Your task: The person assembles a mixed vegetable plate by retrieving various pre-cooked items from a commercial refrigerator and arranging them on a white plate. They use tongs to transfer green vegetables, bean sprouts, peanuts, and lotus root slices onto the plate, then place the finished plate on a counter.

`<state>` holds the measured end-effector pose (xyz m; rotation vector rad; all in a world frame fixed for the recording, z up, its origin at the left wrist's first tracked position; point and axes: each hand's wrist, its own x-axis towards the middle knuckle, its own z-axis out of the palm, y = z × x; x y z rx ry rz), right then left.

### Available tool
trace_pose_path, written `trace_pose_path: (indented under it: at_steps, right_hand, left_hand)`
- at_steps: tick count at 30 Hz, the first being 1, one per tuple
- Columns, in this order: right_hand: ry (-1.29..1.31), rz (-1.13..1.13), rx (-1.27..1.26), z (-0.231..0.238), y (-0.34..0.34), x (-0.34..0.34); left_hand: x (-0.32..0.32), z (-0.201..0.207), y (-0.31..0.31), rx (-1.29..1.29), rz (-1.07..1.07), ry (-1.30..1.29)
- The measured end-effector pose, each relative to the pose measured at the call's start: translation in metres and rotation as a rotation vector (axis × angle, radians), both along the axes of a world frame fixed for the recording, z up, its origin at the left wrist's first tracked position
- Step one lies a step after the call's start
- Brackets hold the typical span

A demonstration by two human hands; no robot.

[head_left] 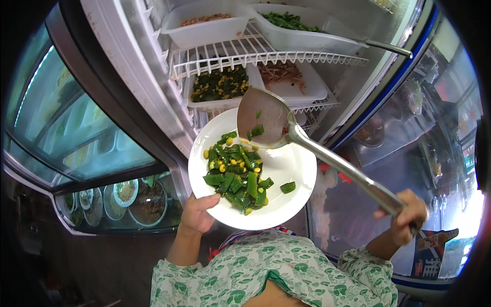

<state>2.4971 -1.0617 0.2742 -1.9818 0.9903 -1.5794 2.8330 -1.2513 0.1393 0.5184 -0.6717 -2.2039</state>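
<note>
My left hand (198, 214) grips the near-left rim of a round white plate (286, 204), thumb on top and fingers underneath. Chopped green vegetable pieces and yellow beans (238, 176) are heaped on the plate's left half, with one green piece lying apart at the right. In my right hand (406, 212) is the handle end of a long metal spatula (263, 120). Its broad blade is over the plate's far edge, with a few green bits stuck to it. Whether the blade touches the plate I cannot tell.
Ahead, an open fridge has white wire shelves (266, 59). On them stand a tub of reddish food (204, 33), a tub of green vegetables with a metal handle (307, 41), and a tray of greens and yellow beans (220, 84). Glass doors (82, 117) flank both sides.
</note>
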Motion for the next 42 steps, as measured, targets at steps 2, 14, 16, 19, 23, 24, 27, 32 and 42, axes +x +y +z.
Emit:
trace_pose_path:
  at_steps: [2, 14, 16, 19, 23, 24, 27, 32, 42]
  right_hand:
    - [-0.334, -0.104, -0.029, -0.025, -0.015, -0.009]
    - [-1.016, -0.317, 0.307, -0.106, -0.212, -0.107]
    - [-1.025, -0.233, 0.360, -0.123, -0.227, -0.108]
    - [-1.152, -0.102, 0.356, -0.135, -0.236, -0.097]
    - [-1.005, -0.157, 0.371, -0.134, -0.242, -0.092]
    - [-1.004, -0.221, 0.391, -0.134, -0.247, -0.092]
    - [-0.967, -0.403, 0.490, -0.136, -0.247, -0.101]
    - [-0.630, -0.450, 0.801, -0.107, -0.207, -0.065]
    - [-0.492, -0.689, 0.136, 0.050, -0.220, -0.096]
  left_hand:
    - [0.005, -0.003, 0.002, 0.006, 0.038, 0.019]
    - [0.001, -0.022, 0.018, 0.071, 0.223, -0.053]
    - [0.006, -0.024, 0.025, 0.023, 0.251, -0.038]
    - [0.010, -0.031, 0.031, 0.027, 0.300, -0.081]
    - [0.010, -0.044, 0.036, 0.080, 0.299, -0.128]
    - [0.009, -0.047, 0.038, 0.099, 0.297, -0.139]
    - [0.008, -0.057, 0.039, 0.178, 0.280, -0.145]
    - [0.011, -0.061, 0.032, 0.179, 0.288, -0.121]
    - [0.007, -0.045, 0.021, 0.169, 0.239, -0.067]
